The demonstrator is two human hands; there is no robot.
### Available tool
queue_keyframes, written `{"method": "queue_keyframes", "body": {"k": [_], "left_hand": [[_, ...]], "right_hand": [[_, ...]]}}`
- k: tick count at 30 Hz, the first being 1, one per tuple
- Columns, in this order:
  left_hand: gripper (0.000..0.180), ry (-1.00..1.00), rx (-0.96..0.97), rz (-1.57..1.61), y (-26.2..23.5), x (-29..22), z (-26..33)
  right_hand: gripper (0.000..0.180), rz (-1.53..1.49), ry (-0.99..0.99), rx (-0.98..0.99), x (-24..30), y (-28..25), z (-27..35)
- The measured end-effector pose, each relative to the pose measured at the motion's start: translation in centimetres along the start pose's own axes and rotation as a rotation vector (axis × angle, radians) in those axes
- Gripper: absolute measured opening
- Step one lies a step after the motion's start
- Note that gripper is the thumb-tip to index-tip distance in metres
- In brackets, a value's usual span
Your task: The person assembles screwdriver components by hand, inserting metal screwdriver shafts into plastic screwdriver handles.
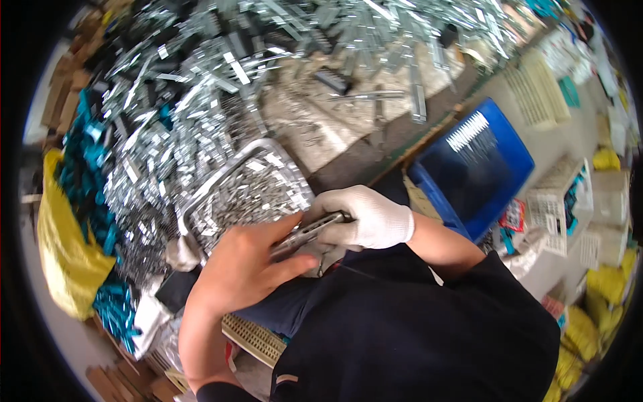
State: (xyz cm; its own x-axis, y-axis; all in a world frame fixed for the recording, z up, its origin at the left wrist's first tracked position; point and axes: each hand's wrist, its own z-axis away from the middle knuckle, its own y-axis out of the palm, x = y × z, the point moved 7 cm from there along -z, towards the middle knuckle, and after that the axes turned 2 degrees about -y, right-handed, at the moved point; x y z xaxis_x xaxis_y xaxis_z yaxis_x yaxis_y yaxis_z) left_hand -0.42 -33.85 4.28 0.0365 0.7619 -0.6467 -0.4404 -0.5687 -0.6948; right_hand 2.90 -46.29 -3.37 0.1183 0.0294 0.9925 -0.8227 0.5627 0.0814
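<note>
My bare left hand (pixel 244 264) grips one end of a narrow silver metal piece (pixel 301 236), its thumb and fingers on either side. On the other end is my right hand (pixel 365 218), in a white knit glove, with fingers closed around it. A dark tip of the piece shows at the gloved fingers. Both hands are in front of my body, at the near edge of a metal tray (pixel 224 174). Small shiny metal parts (pixel 248 191) fill that tray. My fingers hide part of the held piece, and its exact kind is unclear.
Heaps of silver metal strips (pixel 362 33) and small parts cover the far and left work surface. To the right stands a blue bin (pixel 516 154) with metal pieces in a row. A yellow bag (pixel 67 254) hangs left; cream plastic crates (pixel 546 214) stand far right.
</note>
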Motion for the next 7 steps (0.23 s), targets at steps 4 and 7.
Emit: {"method": "queue_keyframes", "body": {"k": [4, 7], "left_hand": [[0.027, -0.197, 0.024, 0.132, 2.8, 2.2, 0.4], [0.031, -0.478, -0.139, 0.507, 5.0, 7.4, 1.4]], "right_hand": [[0.04, -0.064, 0.102, 0.093, -2.1, -1.1, 2.1], [0.043, -0.116, 0.193, 0.191, -9.0, -8.1, 6.3]]}}
